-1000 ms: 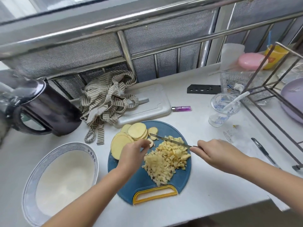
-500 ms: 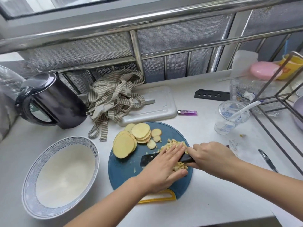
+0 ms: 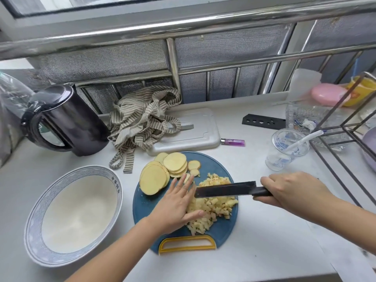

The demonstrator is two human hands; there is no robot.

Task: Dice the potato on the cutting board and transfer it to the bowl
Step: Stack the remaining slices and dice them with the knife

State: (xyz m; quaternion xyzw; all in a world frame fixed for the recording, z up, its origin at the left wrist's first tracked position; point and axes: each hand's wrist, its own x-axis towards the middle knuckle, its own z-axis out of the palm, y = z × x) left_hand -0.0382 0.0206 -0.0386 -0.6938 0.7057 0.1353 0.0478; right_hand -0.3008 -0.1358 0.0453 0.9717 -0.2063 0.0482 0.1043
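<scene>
Potato dice (image 3: 213, 206) are heaped on the cutting board (image 3: 211, 165) at the desk's front edge; the left hand (image 3: 175, 206) is pressed flat, fingers straight, against them, presumably for gathering onto the knife (image 3: 223, 192) gripped in the right hand (image 3: 291, 190); the bowl (image 3: 32, 226) is set alongside.

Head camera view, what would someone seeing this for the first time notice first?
First, the dark knife gripped by the right hand across the diced potato in the middle of the round blue cutting board, with the left hand laid open against the pile's left side. Next, the potato slices fanned at the board's far left, and the big empty white bowl on the counter further left.
</scene>
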